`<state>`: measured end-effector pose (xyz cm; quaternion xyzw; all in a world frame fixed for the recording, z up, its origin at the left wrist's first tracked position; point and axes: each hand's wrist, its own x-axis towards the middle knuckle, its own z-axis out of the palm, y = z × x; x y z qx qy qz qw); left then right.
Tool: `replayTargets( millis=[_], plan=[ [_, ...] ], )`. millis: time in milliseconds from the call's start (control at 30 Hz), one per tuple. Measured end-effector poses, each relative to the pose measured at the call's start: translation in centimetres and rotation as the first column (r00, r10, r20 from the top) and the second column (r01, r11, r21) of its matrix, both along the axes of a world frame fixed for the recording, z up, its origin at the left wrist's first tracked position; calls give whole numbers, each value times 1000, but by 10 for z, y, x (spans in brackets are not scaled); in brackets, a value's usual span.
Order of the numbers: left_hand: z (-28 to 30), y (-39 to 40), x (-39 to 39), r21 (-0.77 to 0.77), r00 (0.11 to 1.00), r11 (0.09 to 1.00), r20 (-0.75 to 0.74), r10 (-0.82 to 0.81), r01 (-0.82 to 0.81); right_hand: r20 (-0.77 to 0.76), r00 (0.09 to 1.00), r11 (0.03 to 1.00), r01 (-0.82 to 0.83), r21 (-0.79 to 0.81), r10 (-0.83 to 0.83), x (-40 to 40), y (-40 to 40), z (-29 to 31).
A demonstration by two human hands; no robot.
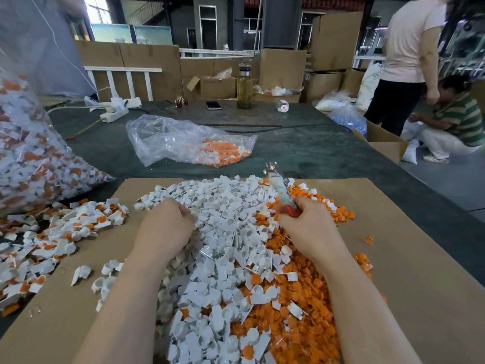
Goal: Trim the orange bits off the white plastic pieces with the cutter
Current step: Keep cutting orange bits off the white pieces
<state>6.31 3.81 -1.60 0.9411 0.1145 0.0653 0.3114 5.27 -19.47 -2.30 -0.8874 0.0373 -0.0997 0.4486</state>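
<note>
A big heap of trimmed white plastic pieces (220, 248) lies on a cardboard sheet (420, 271), with cut orange bits (301, 306) heaped along its right side. White pieces with orange bits attached (52, 240) are spread at the left. My right hand (307, 227) grips the cutter (278, 186), whose red and tape-wrapped handle points up and away; its blades are hidden. My left hand (165, 224) is over the white heap, knuckles up and fingers curled under. Whether it holds a piece is hidden.
A large clear bag of untrimmed pieces (29, 153) leans at the left. A flatter bag of orange bits (189, 143) lies beyond the cardboard on the dark table cloth (301, 148). Farther back are a power strip (114, 114), phone (213, 105) and bottle (244, 88). Two people (409, 56) are at the right.
</note>
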Motion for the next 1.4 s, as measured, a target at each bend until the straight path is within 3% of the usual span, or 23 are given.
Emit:
replayTargets(
  millis=[67,167,300,867,1067,1300,1400],
  plan=[
    [4,-8,0,-232,993,972,110,46,-19,7,1000,996,-11,90,10,-1,1,1],
    [10,-23,-2,-625,977,779,195,90,53,50,998,978,-39,203,30,-3,5,4],
    [18,-41,-8,-840,982,530,178,69,115,88,995,977,-56,207,39,-4,9,5],
    [18,-79,-21,-870,992,485,121,25,94,331,943,942,-126,312,17,-8,23,7],
    [20,-84,-24,-904,996,417,91,-18,90,365,931,943,-103,316,-21,-6,24,5],
    [23,-85,-27,-957,996,277,85,-21,88,379,923,953,-56,298,-64,-6,26,4],
    [24,-85,-27,-959,995,265,102,-11,101,394,916,964,-29,263,-80,-7,27,3]
  ],
)
